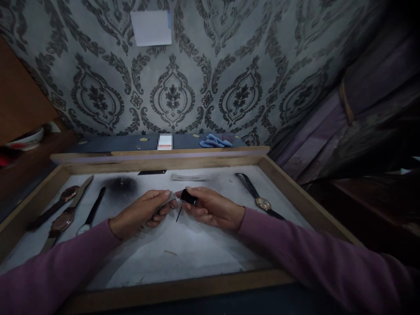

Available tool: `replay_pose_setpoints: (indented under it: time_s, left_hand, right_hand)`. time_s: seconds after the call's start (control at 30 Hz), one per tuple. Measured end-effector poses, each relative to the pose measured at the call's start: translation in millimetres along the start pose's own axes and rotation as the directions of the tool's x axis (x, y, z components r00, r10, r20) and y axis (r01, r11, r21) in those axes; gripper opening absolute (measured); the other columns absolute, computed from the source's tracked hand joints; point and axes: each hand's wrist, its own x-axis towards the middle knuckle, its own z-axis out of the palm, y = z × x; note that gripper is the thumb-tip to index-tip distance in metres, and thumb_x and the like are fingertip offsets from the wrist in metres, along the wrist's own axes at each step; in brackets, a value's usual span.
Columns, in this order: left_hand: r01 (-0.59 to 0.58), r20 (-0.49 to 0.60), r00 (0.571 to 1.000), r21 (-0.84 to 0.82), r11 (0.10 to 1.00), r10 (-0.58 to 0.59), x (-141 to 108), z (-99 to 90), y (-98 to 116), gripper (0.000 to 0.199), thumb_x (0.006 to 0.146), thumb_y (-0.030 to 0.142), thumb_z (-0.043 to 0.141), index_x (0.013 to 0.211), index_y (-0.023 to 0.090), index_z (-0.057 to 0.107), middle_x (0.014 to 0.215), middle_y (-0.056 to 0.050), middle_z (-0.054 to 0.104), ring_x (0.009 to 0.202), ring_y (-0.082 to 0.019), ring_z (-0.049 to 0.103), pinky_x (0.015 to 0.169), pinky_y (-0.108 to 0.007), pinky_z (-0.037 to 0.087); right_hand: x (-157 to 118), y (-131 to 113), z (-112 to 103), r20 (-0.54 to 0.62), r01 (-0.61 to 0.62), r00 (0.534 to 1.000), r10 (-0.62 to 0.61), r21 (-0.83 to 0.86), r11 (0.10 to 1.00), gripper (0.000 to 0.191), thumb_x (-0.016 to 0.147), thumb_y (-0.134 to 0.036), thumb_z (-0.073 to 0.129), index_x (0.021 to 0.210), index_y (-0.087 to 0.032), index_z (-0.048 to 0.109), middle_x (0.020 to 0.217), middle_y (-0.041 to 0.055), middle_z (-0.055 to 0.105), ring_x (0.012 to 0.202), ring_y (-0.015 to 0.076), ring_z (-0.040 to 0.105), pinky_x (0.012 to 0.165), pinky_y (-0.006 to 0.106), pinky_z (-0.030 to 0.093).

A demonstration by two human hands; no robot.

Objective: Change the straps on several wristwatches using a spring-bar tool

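Over the wooden tray [183, 289], the left hand [144, 211] and right hand [215, 206] both pinch; beyond, a pale strap [187, 177] lies loose, apparently unattached; the left holds a grey strap [168, 201], the right a black watch [188, 197], whether joined I cannot tell

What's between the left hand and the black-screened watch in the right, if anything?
Only a small pale piece, too blurred to identify, shows in the narrow gap between the left hand, pinching a grey strap, and the black-screened watch in the right hand. A thin dark rod shows just below; can't tell if it's held.
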Motion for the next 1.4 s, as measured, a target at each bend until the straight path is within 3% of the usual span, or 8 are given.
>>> replay_pose_setpoints:
  time_s: [0.17, 0.37, 0.63, 0.77, 0.9, 1.03, 1.23, 1.4]
  left_hand:
    - [-0.001, 0.008, 1.0, -0.011, 1.0, 0.001, 0.9, -0.5, -0.8, 0.042, 0.084, 0.056, 0.057, 0.085, 0.014, 0.059, 0.06, 0.006, 0.036, 0.045, -0.005, 0.023, 0.04, -0.019, 0.009]
    - [0.01, -0.013, 1.0, 0.006, 1.0, -0.01, 0.3, 1.0, 1.2, 0.04, 0.084, 0.054, 0.057, 0.082, 0.014, 0.058, 0.059, 0.006, 0.037, 0.045, -0.005, 0.023, 0.039, -0.019, 0.009]
    - [0.008, -0.004, 1.0, -0.001, 1.0, -0.008, 0.7, 0.1, -0.3, 0.042, 0.081, 0.057, 0.059, 0.081, 0.015, 0.057, 0.059, 0.007, 0.036, 0.045, -0.005, 0.023, 0.04, -0.019, 0.009]
    - [-0.008, 0.003, 1.0, -0.016, 1.0, 0.008, 0.9, -0.2, 0.2, 0.042, 0.083, 0.057, 0.057, 0.082, 0.014, 0.058, 0.059, 0.007, 0.036, 0.045, -0.005, 0.023, 0.039, -0.019, 0.01]
    - [-0.002, -0.024, 1.0, -0.048, 0.999, 0.001, 1.1, 0.4, 3.0, 0.044, 0.084, 0.057, 0.054, 0.079, 0.014, 0.057, 0.058, 0.007, 0.035, 0.044, -0.005, 0.022, 0.038, -0.017, 0.01]
    - [0.029, -0.058, 0.998, -0.074, 0.997, -0.034, 1.1, 1.6, 6.4, 0.042, 0.084, 0.056, 0.054, 0.077, 0.015, 0.056, 0.055, 0.008, 0.031, 0.043, -0.004, 0.019, 0.037, -0.016, 0.01]
    - [-0.002, -0.021, 1.0, -0.064, 0.998, 0.001, -1.6, 3.1, 7.1, 0.039, 0.084, 0.053, 0.055, 0.078, 0.014, 0.056, 0.056, 0.008, 0.029, 0.044, -0.004, 0.017, 0.037, -0.016, 0.009]
    - [-0.034, 0.051, 0.998, -0.076, 0.997, 0.038, -4.8, 3.7, 7.1, 0.031, 0.085, 0.045, 0.058, 0.079, 0.016, 0.054, 0.058, 0.008, 0.029, 0.046, -0.005, 0.017, 0.039, -0.017, 0.009]
  right_hand:
    - [-3.1, 0.4, 3.4, 0.017, 0.096, 0.995, -0.094, -0.134, 0.986, 0.023, 0.082, -0.026, 0.068, 0.098, -0.012, 0.059, 0.062, -0.0051, 0.051, 0.037, -0.0009, 0.024, 0.033, 0.012, 0.01]
    - [-2.4, 4.8, 4.4, 0.022, 0.166, 0.986, -0.166, -0.289, 0.943, 0.032, 0.077, -0.026, 0.072, 0.102, -0.015, 0.055, 0.06, -0.0062, 0.054, 0.037, 0.0004, 0.027, 0.035, 0.016, 0.013]
    - [0.1, 6.9, 4.1, -0.01, 0.167, 0.985, -0.173, -0.208, 0.964, 0.03, 0.085, -0.04, 0.063, 0.101, -0.014, 0.061, 0.074, -0.0004, 0.055, 0.046, 0.0035, 0.036, 0.036, 0.018, 0.016]
    - [-0.1, 6.4, 3.6, 0.01, 0.176, 0.984, -0.176, -0.162, 0.971, 0.031, 0.084, -0.034, 0.066, 0.106, -0.014, 0.062, 0.081, 0.002, 0.056, 0.057, 0.006, 0.045, 0.04, 0.017, 0.024]
    - [2.9, 7.6, 1.8, 0.022, 0.227, 0.973, -0.228, -0.22, 0.949, 0.042, 0.073, -0.024, 0.077, 0.109, -0.013, 0.059, 0.076, -0.0007, 0.056, 0.061, 0.007, 0.049, 0.045, 0.017, 0.031]
    - [5.8, 9.4, 0.8, 0.063, 0.264, 0.964, -0.257, -0.315, 0.912, 0.035, 0.071, -0.029, 0.079, 0.092, -0.013, 0.056, 0.069, -0.0027, 0.057, 0.058, 0.0071, 0.052, 0.048, 0.018, 0.036]
    - [1.9, 11.0, 1.9, 0.148, 0.354, 0.933, -0.328, -0.541, 0.763, 0.039, 0.079, -0.045, 0.069, 0.089, -0.02, 0.041, 0.073, -0.0019, 0.061, 0.059, 0.0112, 0.057, 0.052, 0.024, 0.042]
    - [-2.1, 9.9, 4.7, 0.207, 0.44, 0.865, -0.456, -0.749, 0.495, 0.016, 0.088, -0.03, 0.057, 0.094, -0.019, 0.047, 0.08, -0.0011, 0.052, 0.072, 0.013, 0.049, 0.068, 0.028, 0.041]
